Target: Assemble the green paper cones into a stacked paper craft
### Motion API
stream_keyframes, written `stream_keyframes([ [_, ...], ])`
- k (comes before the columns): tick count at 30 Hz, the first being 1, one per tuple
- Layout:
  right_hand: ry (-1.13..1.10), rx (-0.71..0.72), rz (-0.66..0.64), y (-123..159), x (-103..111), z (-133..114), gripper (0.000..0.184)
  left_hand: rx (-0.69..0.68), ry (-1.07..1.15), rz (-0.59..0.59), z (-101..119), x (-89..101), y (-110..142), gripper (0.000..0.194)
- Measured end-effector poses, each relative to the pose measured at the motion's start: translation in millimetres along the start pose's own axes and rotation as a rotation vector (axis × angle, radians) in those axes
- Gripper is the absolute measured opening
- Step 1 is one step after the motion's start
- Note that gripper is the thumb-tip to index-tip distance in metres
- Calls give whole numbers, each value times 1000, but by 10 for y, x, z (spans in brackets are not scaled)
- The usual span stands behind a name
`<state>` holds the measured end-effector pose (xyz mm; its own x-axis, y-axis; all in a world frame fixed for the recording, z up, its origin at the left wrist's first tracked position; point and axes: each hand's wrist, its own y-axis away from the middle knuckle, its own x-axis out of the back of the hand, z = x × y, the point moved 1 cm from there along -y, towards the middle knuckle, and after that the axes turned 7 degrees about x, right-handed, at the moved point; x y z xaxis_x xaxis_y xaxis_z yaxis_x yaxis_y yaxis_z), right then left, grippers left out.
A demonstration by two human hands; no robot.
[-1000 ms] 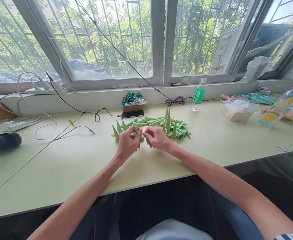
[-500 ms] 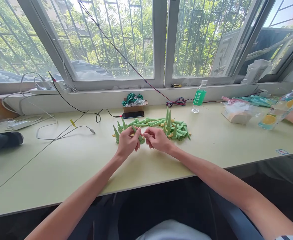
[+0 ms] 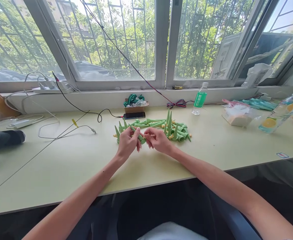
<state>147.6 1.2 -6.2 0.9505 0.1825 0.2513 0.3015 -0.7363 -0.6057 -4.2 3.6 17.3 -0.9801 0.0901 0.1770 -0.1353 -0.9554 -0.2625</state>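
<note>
Window: tall grey-framed panes (image 3: 111,43) behind the work; bars and foliage visible beyond the glass
Tabletop: pale yellow-green surface (image 3: 68,170), running beneath the window; carries all items listed below
Green pile: hollow green pieces (image 3: 181,136) lying heaped beyond the right hand, with a row extending leftward behind both hands; several pointed cones (image 3: 170,121) stand upright among them
Left hand: the left hand (image 3: 127,142), over the tabletop before the pile; its grip pinches a green cone between thumb and fingers
Right hand: the right hand (image 3: 159,140), just beside the left; its grip has thumb and fingertips pressed together near the cone's wide end; whether a small piece lies between them cannot be told
Bottle: clear, green-labelled bottle (image 3: 200,99), upright behind the pile, to its right
Box: small open carton (image 3: 136,109) with green and clear wrapping inside
Phone: black phone (image 3: 134,115), flat in front of the carton; cable at its left end
Held cone: the green cone (image 3: 142,141), tilted, its wide end toward the right hand
</note>
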Motion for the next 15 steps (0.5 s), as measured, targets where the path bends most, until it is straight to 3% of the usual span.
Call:
stream_keyframes([
  [15,17,-48,76,6,-38,-29,28,-32,24,11,-12,-22,-12,30],
])
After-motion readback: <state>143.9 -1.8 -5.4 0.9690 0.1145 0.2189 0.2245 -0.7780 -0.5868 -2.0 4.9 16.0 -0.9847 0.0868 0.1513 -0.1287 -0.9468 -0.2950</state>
